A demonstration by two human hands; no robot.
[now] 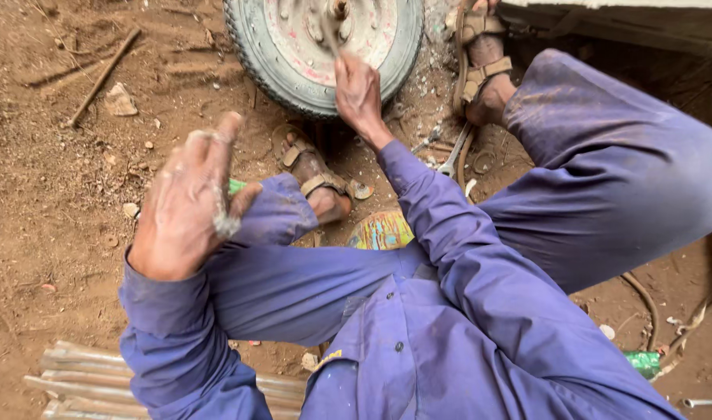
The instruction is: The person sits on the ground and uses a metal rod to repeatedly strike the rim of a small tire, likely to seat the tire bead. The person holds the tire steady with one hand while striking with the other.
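Right hand (359,95) reaches into the wheel (322,48) hub, grip clamped on a thin tool (330,35). Left hand (186,204) is raised, greasy fingers (216,148) apart, holding nothing.

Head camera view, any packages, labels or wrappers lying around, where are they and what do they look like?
Colourful round printed item: on the dirt between the legs, yellow, teal and red patterns.
Green wrapper or label: lower right on the ground, crumpled, green with pale marks.
Small green scrap: beside the left hand, mostly hidden.
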